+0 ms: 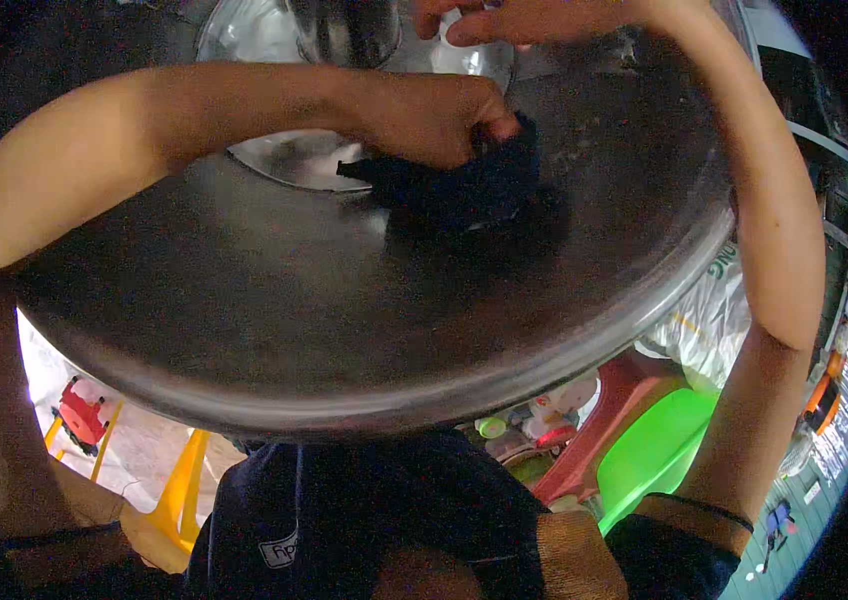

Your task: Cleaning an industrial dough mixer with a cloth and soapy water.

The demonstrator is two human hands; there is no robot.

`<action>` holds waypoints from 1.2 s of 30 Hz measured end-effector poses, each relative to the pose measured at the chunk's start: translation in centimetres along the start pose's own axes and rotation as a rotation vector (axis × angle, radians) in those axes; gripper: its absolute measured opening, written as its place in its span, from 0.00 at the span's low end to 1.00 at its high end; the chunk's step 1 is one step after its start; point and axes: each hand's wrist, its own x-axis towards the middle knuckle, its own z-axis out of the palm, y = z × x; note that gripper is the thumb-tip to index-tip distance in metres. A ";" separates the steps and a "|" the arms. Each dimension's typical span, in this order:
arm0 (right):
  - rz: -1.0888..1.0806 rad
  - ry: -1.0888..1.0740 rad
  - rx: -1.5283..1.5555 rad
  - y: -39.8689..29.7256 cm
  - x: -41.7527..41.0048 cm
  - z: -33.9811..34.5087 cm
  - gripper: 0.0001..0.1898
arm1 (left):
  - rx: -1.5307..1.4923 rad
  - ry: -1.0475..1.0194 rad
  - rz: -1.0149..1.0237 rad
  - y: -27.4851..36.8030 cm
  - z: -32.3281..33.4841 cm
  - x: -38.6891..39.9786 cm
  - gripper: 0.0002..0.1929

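Note:
My left hand (469, 124) reaches in from the left, its fingers closed on a bunched dark cloth (461, 191) that lies on a large round metal table top (281, 300). Beside the cloth, partly under my left forearm, is a shiny round metal dish or tray (289, 161). My right hand (521, 26) is at the top edge, cut off by the picture, with its fingers bent over a shiny, pale rounded thing (469, 60). Whether it grips this thing is not clear. Left of it stands a dark, glossy cylindrical vessel (349, 30), also cut off.
The table top has a raised, rounded metal rim (304, 412) close to my body. Below it on the right are a bright green plastic item (649, 450), a red plastic item (589, 435) and a clear plastic bag (709, 322). Yellow legs (183, 487) and a red toy-like object (82, 416) show at lower left.

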 end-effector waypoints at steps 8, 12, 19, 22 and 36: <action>-0.107 -0.048 0.016 2.7 1.3 1.3 0.22 | -0.190 -0.103 -0.349 2.4 -0.8 0.3 0.29; -0.094 -0.022 0.042 0.9 0.6 0.2 0.22 | -0.067 -0.055 -0.028 0.9 -0.6 -0.6 0.13; -0.084 -0.010 0.045 2.9 1.2 1.1 0.22 | -0.172 0.059 -0.063 0.8 0.4 0.4 0.16; -0.224 0.064 0.035 4.2 2.0 2.0 0.21 | -0.045 -0.335 -0.108 2.5 -2.1 -1.0 0.15; -0.345 0.311 -0.084 7.6 3.5 4.8 0.19 | 0.026 -0.289 -0.135 2.5 -1.8 -0.3 0.15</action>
